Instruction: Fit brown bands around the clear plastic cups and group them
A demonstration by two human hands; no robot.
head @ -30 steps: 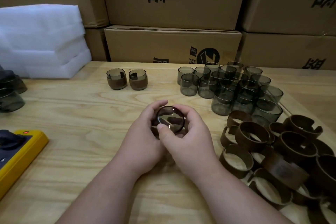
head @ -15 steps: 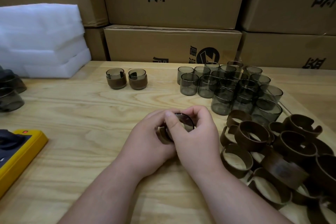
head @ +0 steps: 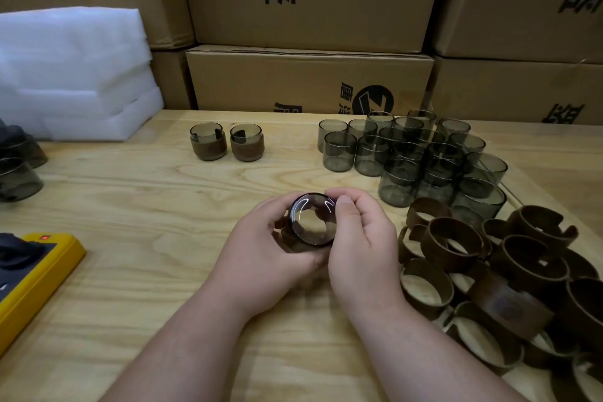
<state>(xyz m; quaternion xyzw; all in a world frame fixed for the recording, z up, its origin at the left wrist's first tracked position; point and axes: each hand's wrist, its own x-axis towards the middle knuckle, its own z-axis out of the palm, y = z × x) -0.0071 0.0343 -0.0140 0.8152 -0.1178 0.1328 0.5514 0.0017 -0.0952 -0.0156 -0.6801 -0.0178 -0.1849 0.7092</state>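
Observation:
A smoky clear cup (head: 311, 220) lies on its side between both hands above the table's middle, its base facing me. My left hand (head: 264, 251) cradles it from the left and below, with a brown band (head: 288, 238) partly round it under the fingers. My right hand (head: 362, 238) grips the cup's right side, thumb on its rim. Two banded cups (head: 208, 142) (head: 247, 143) stand together at the back. Several bare cups (head: 411, 153) cluster at the back right. A heap of brown bands (head: 489, 271) lies on the right.
White foam sheets (head: 71, 75) are stacked at the back left. A yellow device (head: 29, 277) sits at the left edge, with more dark cups (head: 16, 170) behind it. Cardboard boxes (head: 310, 78) wall off the back of the wooden table (head: 146, 222).
The cup has turned in my hands: its base faces me again after the right hand covered it half a second ago. My right thumb has shifted to the cup's right rim.

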